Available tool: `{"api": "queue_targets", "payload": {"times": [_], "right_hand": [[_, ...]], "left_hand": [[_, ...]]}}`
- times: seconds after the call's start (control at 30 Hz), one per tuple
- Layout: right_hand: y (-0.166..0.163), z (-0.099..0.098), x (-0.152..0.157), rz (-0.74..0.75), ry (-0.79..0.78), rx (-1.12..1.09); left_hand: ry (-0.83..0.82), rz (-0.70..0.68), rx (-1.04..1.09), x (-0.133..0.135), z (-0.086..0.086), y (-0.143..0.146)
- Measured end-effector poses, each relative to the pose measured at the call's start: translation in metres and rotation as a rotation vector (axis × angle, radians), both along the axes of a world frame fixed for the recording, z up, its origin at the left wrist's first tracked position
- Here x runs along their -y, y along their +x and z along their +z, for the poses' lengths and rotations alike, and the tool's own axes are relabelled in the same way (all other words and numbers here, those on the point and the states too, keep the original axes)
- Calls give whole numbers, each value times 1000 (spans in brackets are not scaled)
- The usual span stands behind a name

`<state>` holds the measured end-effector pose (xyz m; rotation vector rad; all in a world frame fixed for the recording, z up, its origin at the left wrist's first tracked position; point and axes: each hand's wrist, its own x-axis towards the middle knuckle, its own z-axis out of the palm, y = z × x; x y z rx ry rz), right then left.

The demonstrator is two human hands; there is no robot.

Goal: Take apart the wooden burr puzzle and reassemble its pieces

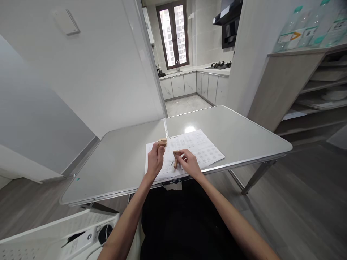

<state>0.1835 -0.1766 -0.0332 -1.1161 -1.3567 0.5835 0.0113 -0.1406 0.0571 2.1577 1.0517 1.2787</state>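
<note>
My left hand (155, 159) is closed round a small assembly of wooden puzzle blocks (163, 141), light and brown pieces fitted together, raised above the paper's left side. To its right, my right hand (189, 162) pinches a brown wooden puzzle piece (175, 153) between thumb and fingers. Another brown wooden stick (175, 165) shows just below those fingertips; whether it is held or lies on the paper I cannot tell. Under both hands lies a printed sheet (208, 154) with rows of small diagrams. The two hands are apart.
The grey folding table (130, 159) has a seam across its middle and a metal rim. At the lower left stands a white basket (78, 220) with a cable and a dark object. A shelf unit (295, 79) with plastic bottles (291, 30) stands right; a kitchen opens beyond.
</note>
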Motion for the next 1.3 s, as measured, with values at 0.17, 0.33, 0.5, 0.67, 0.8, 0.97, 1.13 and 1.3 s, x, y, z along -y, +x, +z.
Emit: {"api": "queue_targets", "payload": {"times": [0.17, 0.33, 0.5, 0.67, 0.8, 0.97, 1.13, 1.3], "right_hand": [[-1, -1, -1, -8, 1, -3], [-1, -1, -2, -8, 1, -6], [-1, 0, -1, -4, 2, -8], [-1, 0, -2, 3, 10, -8], [0, 1, -2, 2, 16, -8], [0, 2, -1, -1, 19, -6], [0, 0, -1, -8, 13, -10], [0, 0, -2, 4, 15, -15]], "left_hand": [[-3, -116, -163, -5, 3, -2], [-39, -175, -315, -9, -2, -1], [-72, -109, -362, -16, -3, 7], [-96, -112, -410, -26, -1, 13], [-122, -168, -462, -28, 3, 14], [-146, -203, -510, -27, 9, 15], [-135, -215, -540, -30, 14, 18], [-125, -230, -579, -33, 16, 19]]}}
